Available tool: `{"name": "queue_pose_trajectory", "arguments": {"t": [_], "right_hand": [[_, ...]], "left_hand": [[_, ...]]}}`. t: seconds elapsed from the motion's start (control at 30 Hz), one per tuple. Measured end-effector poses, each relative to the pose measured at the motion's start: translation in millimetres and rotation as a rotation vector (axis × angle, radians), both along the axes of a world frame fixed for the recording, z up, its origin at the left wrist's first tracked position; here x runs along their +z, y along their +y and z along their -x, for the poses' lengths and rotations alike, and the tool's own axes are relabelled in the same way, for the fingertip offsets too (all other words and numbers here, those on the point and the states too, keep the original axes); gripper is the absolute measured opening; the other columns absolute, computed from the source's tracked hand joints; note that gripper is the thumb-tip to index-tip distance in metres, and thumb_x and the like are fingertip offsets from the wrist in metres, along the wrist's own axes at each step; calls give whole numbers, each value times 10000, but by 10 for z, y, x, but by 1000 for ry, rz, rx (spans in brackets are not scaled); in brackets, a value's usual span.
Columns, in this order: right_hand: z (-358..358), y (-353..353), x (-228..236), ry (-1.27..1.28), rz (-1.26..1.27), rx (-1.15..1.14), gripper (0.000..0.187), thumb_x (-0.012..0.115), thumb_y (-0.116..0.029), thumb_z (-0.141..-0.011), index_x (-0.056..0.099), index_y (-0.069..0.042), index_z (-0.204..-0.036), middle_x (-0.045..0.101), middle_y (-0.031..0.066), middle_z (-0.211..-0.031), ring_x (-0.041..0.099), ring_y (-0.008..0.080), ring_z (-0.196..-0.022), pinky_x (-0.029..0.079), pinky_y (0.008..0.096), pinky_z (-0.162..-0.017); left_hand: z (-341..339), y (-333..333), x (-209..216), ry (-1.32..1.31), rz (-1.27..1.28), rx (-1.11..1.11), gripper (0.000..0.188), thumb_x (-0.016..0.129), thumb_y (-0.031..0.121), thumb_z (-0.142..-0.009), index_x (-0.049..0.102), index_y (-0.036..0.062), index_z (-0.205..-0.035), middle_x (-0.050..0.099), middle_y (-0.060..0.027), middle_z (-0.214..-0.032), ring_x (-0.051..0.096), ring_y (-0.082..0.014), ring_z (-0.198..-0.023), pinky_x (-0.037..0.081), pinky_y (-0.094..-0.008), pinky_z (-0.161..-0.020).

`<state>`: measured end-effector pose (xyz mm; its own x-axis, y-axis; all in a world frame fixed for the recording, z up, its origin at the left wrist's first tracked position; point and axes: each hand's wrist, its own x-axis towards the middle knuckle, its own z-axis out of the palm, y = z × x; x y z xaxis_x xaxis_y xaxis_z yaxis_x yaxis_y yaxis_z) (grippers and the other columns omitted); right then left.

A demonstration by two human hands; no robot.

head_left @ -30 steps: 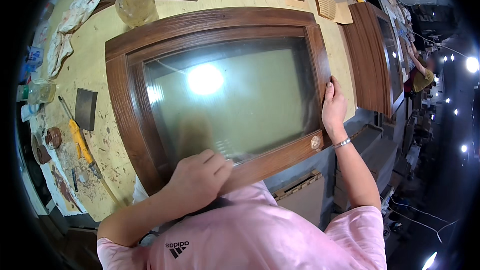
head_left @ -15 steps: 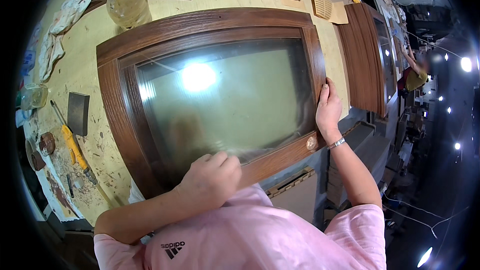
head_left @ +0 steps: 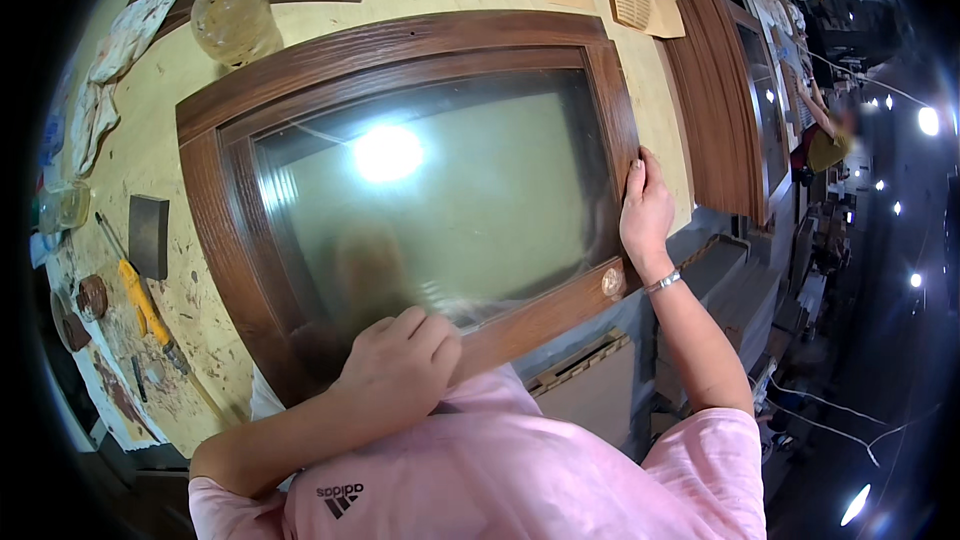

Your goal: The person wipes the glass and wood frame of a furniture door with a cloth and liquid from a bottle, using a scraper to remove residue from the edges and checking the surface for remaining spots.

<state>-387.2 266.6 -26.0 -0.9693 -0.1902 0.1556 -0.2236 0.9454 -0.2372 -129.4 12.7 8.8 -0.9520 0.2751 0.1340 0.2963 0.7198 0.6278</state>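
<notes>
A brown wood-grain cabinet door (head_left: 520, 337) with a glass panel (head_left: 470, 190) lies on the worktable, its near edge close to my body. My right hand (head_left: 648, 215) grips the door's right edge, thumb on top, the other fingers partly hidden around the side. Over the near rail, my left hand (head_left: 400, 355) is closed with its fingers curled under. Whatever it may hold is hidden beneath the knuckles. A small round clear piece (head_left: 613, 282) sits on the frame at the near right corner. The glass reflects a bright lamp.
Left of the door are a yellow-handled tool (head_left: 143, 305), a dark block (head_left: 148, 237) and a stained cloth (head_left: 110, 85). A lidded jar (head_left: 232, 25) stands behind its far left corner. Stacked brown panels (head_left: 715, 105) lie to the right. Another person (head_left: 825, 145) is far off right.
The whole view has shifted a little, so the door and table things appear slightly further left. My left hand has slid slightly left along the near rail; my right hand keeps its grip.
</notes>
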Motion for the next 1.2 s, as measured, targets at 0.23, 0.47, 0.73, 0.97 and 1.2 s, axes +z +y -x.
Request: {"name": "queue_pose_trajectory", "arguments": {"t": [0.23,0.47,0.73,0.97,1.2], "right_hand": [[9,23,-28,15,10,15,443,435,-343,-1038,603,-40,-1314,708,248,-932,681,430,-860,522,503,-776],[15,-17,9,10,20,22,431,444,-331,-1034,611,-37,-1300,707,253,-931,680,437,-852,522,506,-768],[20,35,-40,32,-3,24,423,447,-332,-1032,617,-47,-1295,705,256,-939,681,438,-852,527,509,-763],[8,45,-50,23,-19,9,420,451,-336,-1031,616,-60,-1301,705,255,-925,682,434,-845,527,509,-764],[2,-12,-9,-20,-1,0,430,446,-336,-1035,606,-47,-1309,708,249,-943,684,428,-848,529,503,-762]], "left_hand": [[43,114,-45,23,28,34,326,613,93,-725,668,14,-1037,548,-39,-840,554,-194,-752,484,-316,-605],[25,64,-28,23,-15,19,347,617,92,-726,676,-8,-1052,544,-35,-822,538,-186,-733,456,-312,-599],[25,71,-68,57,-67,7,319,615,76,-707,681,-34,-999,524,-45,-788,511,-200,-710,421,-327,-594],[112,165,-89,76,-110,4,335,615,70,-696,673,-42,-1006,521,-53,-786,513,-205,-724,428,-332,-612],[95,128,-64,90,-78,11,336,619,73,-697,668,-40,-1009,535,-54,-799,515,-209,-727,431,-332,-611]]}}
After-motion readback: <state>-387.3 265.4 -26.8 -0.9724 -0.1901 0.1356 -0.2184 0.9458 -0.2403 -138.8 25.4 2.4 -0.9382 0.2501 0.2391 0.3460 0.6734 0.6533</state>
